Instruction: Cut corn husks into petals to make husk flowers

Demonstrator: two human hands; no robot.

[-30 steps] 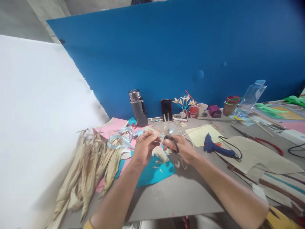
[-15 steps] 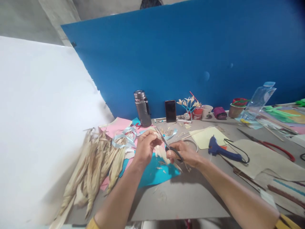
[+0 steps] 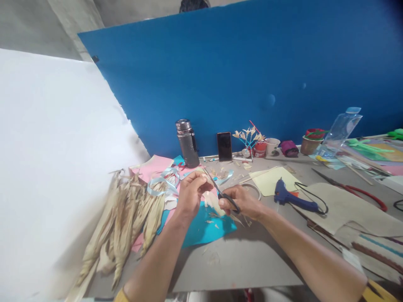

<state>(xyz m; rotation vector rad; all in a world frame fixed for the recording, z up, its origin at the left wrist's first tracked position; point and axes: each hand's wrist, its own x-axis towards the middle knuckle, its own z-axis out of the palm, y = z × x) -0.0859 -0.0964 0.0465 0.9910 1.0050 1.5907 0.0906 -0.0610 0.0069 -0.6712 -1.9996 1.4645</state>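
Observation:
My left hand [image 3: 191, 193] is closed in a pinch on a small pale piece of dried corn husk, mostly hidden by the fingers. Scissors with dark handles [image 3: 232, 203] are in my right hand [image 3: 244, 203], fingers wrapped round the loops. Their blades point up and left, close beside the left fingertips. Beneath the hands, husk strips [image 3: 214, 203] and scraps lie on a blue sheet [image 3: 208, 233]. A bundle of dried corn husks [image 3: 126, 214] lies left of my left forearm, near a curled light-blue ribbon [image 3: 157, 187].
Behind stand a flask [image 3: 188, 144], a phone [image 3: 224, 147], husk flowers [image 3: 248, 136] and a paper cup [image 3: 272, 147]. To the right lie a blue glue gun [image 3: 294, 200], red-handled shears [image 3: 362, 191] and a tilted plastic bottle [image 3: 341, 132]. A blue board [image 3: 220, 75] closes off the back.
The scissors' handles have drawn slightly closer together, and the blades look nearly closed. Both hands stay in almost the same place. The whole view has shifted a little.

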